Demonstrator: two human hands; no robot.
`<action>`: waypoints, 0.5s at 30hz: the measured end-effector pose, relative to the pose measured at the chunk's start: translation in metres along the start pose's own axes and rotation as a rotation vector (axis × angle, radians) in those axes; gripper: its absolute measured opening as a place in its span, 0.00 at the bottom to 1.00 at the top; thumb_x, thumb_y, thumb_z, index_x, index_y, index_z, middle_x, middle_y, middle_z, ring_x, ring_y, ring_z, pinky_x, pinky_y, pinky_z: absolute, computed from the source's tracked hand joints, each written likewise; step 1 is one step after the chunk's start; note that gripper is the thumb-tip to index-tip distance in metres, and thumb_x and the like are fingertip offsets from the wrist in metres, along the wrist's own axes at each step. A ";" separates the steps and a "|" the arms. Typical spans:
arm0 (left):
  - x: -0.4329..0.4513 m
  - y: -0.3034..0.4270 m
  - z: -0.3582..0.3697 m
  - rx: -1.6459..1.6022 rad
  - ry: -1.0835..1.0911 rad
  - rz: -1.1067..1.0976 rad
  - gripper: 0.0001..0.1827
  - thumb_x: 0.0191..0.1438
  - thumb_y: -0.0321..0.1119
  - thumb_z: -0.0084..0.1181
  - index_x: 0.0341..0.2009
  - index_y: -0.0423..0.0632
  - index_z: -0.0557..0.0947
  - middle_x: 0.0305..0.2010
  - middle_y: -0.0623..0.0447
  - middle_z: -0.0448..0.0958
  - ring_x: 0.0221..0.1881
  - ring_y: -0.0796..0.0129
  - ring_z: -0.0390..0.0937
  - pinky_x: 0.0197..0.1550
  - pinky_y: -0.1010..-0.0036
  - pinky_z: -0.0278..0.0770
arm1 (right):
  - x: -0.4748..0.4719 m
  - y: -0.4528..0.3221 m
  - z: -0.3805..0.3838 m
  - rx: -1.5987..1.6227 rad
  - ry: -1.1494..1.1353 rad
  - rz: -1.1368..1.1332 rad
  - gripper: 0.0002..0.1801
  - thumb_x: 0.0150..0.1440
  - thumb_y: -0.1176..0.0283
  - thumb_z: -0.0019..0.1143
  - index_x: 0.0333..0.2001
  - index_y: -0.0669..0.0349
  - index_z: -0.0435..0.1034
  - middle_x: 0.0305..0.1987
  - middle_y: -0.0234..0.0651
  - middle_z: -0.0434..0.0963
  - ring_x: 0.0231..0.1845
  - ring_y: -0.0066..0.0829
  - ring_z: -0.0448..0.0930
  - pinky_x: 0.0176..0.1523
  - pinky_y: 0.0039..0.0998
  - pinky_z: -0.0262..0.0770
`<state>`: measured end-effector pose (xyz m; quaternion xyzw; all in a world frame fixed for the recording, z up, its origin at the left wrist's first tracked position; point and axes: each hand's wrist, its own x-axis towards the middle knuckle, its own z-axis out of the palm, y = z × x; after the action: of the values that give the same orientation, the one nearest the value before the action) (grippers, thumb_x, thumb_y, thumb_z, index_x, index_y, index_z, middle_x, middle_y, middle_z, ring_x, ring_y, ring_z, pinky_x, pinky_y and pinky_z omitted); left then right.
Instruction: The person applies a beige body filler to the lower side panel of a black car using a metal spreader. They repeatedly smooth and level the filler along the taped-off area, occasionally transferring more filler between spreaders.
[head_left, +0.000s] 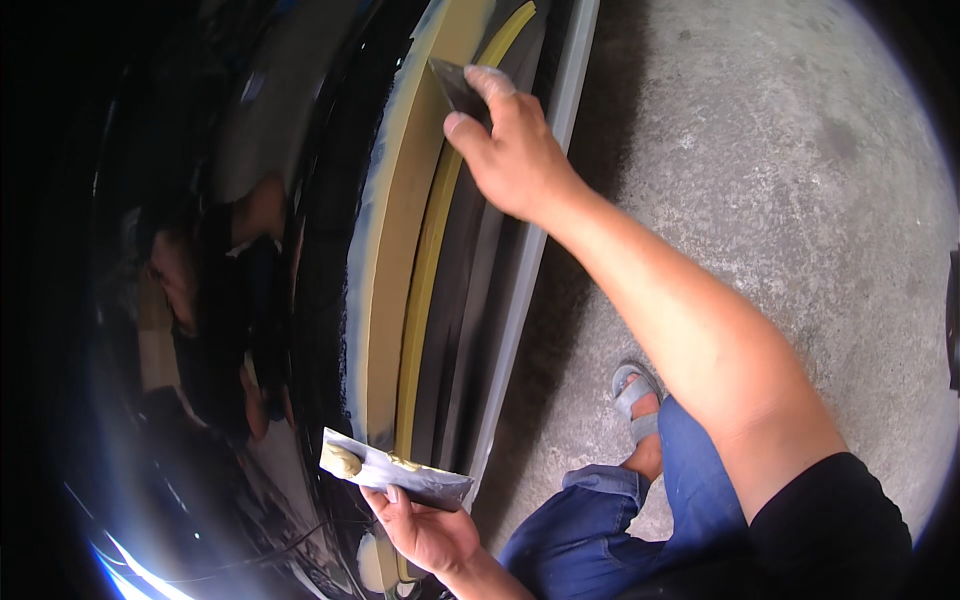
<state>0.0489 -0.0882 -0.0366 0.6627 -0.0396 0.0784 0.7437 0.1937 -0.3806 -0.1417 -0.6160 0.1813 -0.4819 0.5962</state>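
Observation:
My right hand (510, 142) grips a thin dark putty spreader (459, 88) between thumb and fingers. Its edge lies against a long tan band of body filler (401, 247) on a glossy black car panel (322, 262). Pale dust covers the tip of my index finger. Nearer to me, my left hand (431, 532) holds a flat metal plate (405, 472) from below, thumb at its near edge. A mound of yellowish putty (341, 460) sits on the plate's left end, with a smear along the far edge.
Yellow masking tape (427, 300) runs beside the filler band. To its right are dark trim (465, 330) and a grey sill strip (517, 315). Below spreads a rough concrete floor (757, 150), where my sandalled foot (637, 397) stands. The black panel carries reflections.

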 end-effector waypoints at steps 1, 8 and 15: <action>0.000 0.001 -0.001 0.025 0.013 0.006 0.27 0.59 0.27 0.45 0.63 0.44 0.60 0.58 0.47 0.68 0.57 0.64 0.69 0.60 0.67 0.66 | -0.014 -0.008 0.005 -0.051 0.028 -0.027 0.29 0.57 0.64 0.47 0.57 0.74 0.58 0.48 0.58 0.73 0.56 0.53 0.68 0.62 0.42 0.62; 0.000 0.003 -0.005 0.056 0.016 0.016 0.28 0.58 0.29 0.46 0.63 0.43 0.59 0.58 0.47 0.68 0.56 0.64 0.68 0.61 0.68 0.64 | -0.097 -0.056 0.019 0.040 -0.155 0.001 0.30 0.58 0.66 0.51 0.59 0.70 0.54 0.56 0.54 0.66 0.58 0.51 0.65 0.61 0.44 0.62; 0.002 0.003 -0.009 -0.022 -0.030 -0.008 0.27 0.58 0.28 0.44 0.63 0.43 0.59 0.57 0.47 0.69 0.55 0.63 0.70 0.59 0.68 0.67 | -0.144 -0.091 0.008 0.206 -0.412 0.051 0.28 0.55 0.69 0.52 0.57 0.71 0.56 0.56 0.56 0.67 0.56 0.53 0.67 0.59 0.43 0.64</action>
<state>0.0500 -0.0787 -0.0340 0.6557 -0.0490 0.0650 0.7506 0.1004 -0.2409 -0.1125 -0.6324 0.0211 -0.3466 0.6925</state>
